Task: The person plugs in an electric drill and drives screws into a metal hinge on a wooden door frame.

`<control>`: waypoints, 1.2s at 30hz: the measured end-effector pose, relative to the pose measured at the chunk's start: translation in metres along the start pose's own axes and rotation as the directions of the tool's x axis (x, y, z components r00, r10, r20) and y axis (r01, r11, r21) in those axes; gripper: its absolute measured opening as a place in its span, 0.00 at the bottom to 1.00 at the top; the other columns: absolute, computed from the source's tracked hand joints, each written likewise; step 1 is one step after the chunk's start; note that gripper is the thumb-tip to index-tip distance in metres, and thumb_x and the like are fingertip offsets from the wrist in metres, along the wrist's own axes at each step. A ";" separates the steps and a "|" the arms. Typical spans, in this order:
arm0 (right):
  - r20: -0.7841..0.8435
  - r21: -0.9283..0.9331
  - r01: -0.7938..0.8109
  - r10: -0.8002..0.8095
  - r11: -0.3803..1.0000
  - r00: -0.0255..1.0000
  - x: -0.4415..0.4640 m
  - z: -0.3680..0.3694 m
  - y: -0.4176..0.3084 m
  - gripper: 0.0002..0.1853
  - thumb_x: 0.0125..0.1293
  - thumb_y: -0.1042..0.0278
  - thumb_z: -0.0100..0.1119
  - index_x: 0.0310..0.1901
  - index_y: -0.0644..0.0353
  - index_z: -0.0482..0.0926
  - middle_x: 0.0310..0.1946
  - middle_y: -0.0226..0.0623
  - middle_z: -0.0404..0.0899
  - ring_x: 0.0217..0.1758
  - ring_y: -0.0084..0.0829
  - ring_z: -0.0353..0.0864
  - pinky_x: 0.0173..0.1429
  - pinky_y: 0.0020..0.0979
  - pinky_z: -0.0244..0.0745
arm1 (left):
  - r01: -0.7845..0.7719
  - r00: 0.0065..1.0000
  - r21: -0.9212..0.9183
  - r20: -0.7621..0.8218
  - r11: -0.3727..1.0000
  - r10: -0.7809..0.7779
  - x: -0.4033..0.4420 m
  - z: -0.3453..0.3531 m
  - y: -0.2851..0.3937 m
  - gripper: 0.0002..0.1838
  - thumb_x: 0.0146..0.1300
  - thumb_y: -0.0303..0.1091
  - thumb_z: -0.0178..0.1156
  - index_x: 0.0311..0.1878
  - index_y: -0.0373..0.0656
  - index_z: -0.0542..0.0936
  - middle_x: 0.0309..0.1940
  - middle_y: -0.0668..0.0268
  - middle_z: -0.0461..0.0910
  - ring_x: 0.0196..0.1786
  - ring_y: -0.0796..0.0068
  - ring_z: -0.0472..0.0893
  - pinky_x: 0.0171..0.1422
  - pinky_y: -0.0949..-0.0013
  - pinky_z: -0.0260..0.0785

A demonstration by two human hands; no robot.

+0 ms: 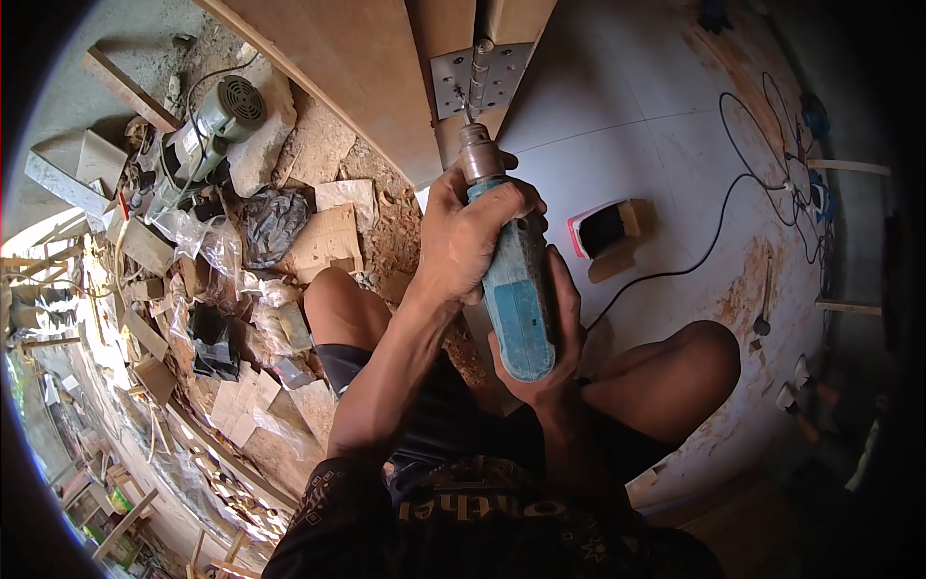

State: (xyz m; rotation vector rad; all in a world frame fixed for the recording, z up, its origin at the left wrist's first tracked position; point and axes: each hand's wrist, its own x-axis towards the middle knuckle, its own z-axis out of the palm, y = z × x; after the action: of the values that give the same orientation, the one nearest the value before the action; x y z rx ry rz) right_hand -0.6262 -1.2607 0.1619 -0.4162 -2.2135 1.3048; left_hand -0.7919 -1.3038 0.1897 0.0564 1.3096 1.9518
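Observation:
A worn teal power drill lies between both my hands, pointing away from me. My left hand is wrapped round its front, just behind the metal chuck. At the back end, my right hand grips the drill from the right and below; part of its fingers is hidden by the body. The thin bit reaches a silver metal hinge with several holes. The hinge lies across the edges of the wooden panels. Whether the tip sits on a screw is too small to tell.
A small open box stands on the pale tiled floor. A black cord curves right from the drill toward tangled cables. Left are a machine with a motor, cardboard, a black plastic bag and wood scraps.

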 end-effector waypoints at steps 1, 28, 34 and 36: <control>0.002 -0.032 0.007 -0.007 0.999 1.000 0.000 -0.001 0.001 0.51 0.53 0.75 0.72 0.78 0.71 0.56 0.73 0.57 0.67 0.73 0.49 0.74 0.76 0.45 0.71 | 0.012 1.000 -0.029 0.012 1.000 -0.011 0.000 0.000 0.000 0.25 0.58 0.31 0.65 0.57 0.28 0.72 0.33 0.56 0.86 0.35 0.69 0.85 0.42 0.67 0.79; 0.082 0.342 -0.466 0.468 0.816 0.880 -0.055 -0.026 0.001 0.36 0.52 0.85 0.58 0.69 0.73 0.71 0.55 0.48 0.81 0.52 0.36 0.84 0.59 0.37 0.82 | -0.069 0.996 0.144 0.072 0.987 0.059 -0.026 -0.018 -0.052 0.26 0.77 0.53 0.55 0.67 0.45 0.70 0.52 0.52 0.81 0.53 0.62 0.84 0.53 0.60 0.78; 0.338 0.082 -0.636 0.578 0.767 0.742 -0.017 -0.041 -0.048 0.35 0.53 0.82 0.51 0.69 0.71 0.69 0.43 0.47 0.80 0.38 0.34 0.79 0.39 0.33 0.81 | -0.350 0.822 0.486 -0.250 0.801 0.511 -0.080 -0.065 -0.116 0.05 0.59 0.30 0.66 0.33 0.40 0.82 0.25 0.55 0.82 0.33 0.49 0.84 0.41 0.52 0.74; 0.445 -0.072 -0.587 0.553 0.806 0.705 -0.001 -0.056 -0.037 0.25 0.58 0.80 0.57 0.59 0.73 0.75 0.39 0.48 0.81 0.34 0.36 0.80 0.39 0.39 0.81 | -0.397 0.786 0.418 -0.305 0.817 0.538 -0.105 -0.085 -0.105 0.05 0.59 0.29 0.67 0.30 0.41 0.81 0.21 0.57 0.80 0.29 0.50 0.83 0.36 0.52 0.72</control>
State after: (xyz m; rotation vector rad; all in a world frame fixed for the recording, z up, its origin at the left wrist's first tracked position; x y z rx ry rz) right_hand -0.5929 -1.2392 0.2158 -0.9150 -2.4972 1.9747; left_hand -0.6947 -1.4148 0.1030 0.1641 2.0723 2.2099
